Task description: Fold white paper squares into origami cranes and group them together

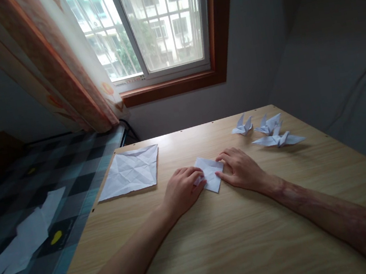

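Head view: a pale wooden table (pixel 201 254) spreads from the centre down through 6 o'clock. What looks like a bed with checked cloth (pixel 82 157) lies at 8 o'clock, a flowered curtain (pixel 72 75) at 10, a barred window (pixel 168 23) at 12. Loose paper strips (pixel 29 242) rest on the cloth; a flat creased sheet (pixel 132 170) is on the table at 8 o'clock. At 6 o'clock, the left hand (pixel 181 189) closes thumb and fingers on one corner of a small folded paper (pixel 211 175). At 4, the right hand (pixel 241 168) touches its opposite corner, thumb and finger bent; whether they pinch, I cannot tell. The step seems to be folding; the next move probably calls for aligned edges and firm creasing. No container is visible; three paper birds (pixel 281 140) stand at 3 o'clock.
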The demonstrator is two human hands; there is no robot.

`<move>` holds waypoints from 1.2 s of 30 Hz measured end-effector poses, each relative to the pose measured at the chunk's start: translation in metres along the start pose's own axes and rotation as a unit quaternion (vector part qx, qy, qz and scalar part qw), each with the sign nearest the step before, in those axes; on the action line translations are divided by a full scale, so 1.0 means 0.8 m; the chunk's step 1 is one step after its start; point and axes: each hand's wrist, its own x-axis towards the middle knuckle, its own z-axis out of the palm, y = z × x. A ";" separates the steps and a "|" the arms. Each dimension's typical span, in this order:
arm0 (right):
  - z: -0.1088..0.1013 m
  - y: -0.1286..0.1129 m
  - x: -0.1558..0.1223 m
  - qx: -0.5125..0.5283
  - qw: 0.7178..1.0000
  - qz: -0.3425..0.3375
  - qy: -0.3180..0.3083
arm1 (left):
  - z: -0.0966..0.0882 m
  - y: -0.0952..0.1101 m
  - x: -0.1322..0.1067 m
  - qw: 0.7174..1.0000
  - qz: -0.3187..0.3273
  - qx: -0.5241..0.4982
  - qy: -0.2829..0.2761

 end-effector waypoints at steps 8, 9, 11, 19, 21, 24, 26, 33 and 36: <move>0.008 -0.006 -0.002 0.011 1.000 -0.016 0.012 | 0.001 -0.003 0.002 1.000 -0.003 0.001 -0.022; 0.008 -0.007 -0.001 0.011 1.000 -0.022 0.009 | 0.001 -0.003 0.002 1.000 -0.008 0.002 -0.024; 0.008 -0.010 -0.001 0.010 0.999 -0.040 -0.003 | 0.000 -0.003 0.002 1.000 -0.015 0.000 -0.027; 0.009 -0.006 -0.002 -0.016 0.993 -0.087 -0.075 | 0.001 -0.004 0.004 0.998 -0.033 -0.001 -0.046; 0.010 -0.006 -0.003 -0.019 0.992 -0.085 -0.087 | 0.001 -0.004 0.004 0.998 -0.036 0.001 -0.047; 0.010 -0.008 -0.005 -0.013 0.991 -0.090 -0.103 | 0.002 -0.004 0.004 0.998 -0.038 0.000 -0.050; 0.009 -0.009 -0.005 -0.007 0.989 -0.093 -0.112 | 0.002 -0.004 0.004 0.998 -0.041 0.001 -0.053; 0.007 -0.007 -0.006 0.006 0.984 -0.105 -0.141 | -0.003 -0.010 0.007 0.997 -0.037 -0.003 -0.069; 0.005 -0.005 -0.006 0.011 0.982 -0.112 -0.152 | -0.004 -0.015 0.009 0.997 -0.032 -0.005 -0.077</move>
